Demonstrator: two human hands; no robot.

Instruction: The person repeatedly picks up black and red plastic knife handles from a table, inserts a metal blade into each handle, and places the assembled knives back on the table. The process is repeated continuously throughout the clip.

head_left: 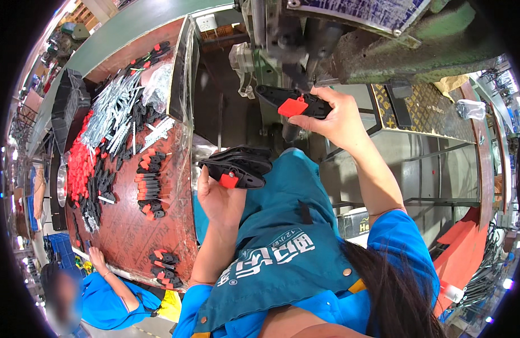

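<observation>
Under the head of a green machine, my right hand grips a long black plastic part by its right end, thumb below and fingers behind. A red diamond-shaped piece sits on that part, just below the machine's dark metal tool. Whether the part touches the tool, I cannot tell. Lower and to the left, above my lap, my left hand is closed around a stack of similar black plastic parts. One red tab with a small metal pin shows on the stack's near side.
On the left, a reddish-brown table bears grey metal strips, red pieces and a row of black-and-red parts. A co-worker's hand rests at its near edge. To the right stands a patterned shelf and an orange-red panel.
</observation>
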